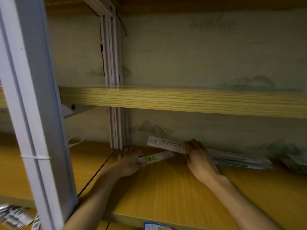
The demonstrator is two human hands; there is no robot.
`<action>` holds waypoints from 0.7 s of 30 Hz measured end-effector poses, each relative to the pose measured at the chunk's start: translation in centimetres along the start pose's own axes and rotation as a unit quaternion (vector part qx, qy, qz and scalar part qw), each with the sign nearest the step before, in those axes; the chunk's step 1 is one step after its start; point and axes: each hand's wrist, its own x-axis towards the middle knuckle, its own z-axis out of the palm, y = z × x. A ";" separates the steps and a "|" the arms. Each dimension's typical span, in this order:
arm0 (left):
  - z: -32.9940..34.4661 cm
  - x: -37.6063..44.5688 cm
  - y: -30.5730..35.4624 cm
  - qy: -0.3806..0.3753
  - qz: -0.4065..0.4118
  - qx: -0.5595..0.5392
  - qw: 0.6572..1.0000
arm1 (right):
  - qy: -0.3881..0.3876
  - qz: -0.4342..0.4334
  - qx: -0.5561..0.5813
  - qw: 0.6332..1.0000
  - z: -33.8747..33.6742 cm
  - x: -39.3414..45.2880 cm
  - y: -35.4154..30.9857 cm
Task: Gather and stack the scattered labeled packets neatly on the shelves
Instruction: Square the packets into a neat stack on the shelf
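Both hands reach deep onto the lower shelf (166,188). The left hand (128,161) has its grip clenched around a yellow-labeled packet (156,158) that juts rightward. The right hand (198,156) pinches a white packet (167,144), raised and pointing left. A flat packet stack (239,161) lies just right of it.

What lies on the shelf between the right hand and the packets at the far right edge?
In the head view, a flat pile of packets lies between the right hand and the far-right packets.
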 end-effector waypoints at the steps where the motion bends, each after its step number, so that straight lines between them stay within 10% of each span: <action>1: -0.1 -0.1 0.2 0.001 0.006 0.000 1.000 | 0.002 0.000 0.000 1.000 0.0 0.0 0.0; 21: -0.6 -0.6 0.9 0.120 0.059 0.074 0.988 | 0.057 0.019 0.020 0.998 -0.2 0.2 0.4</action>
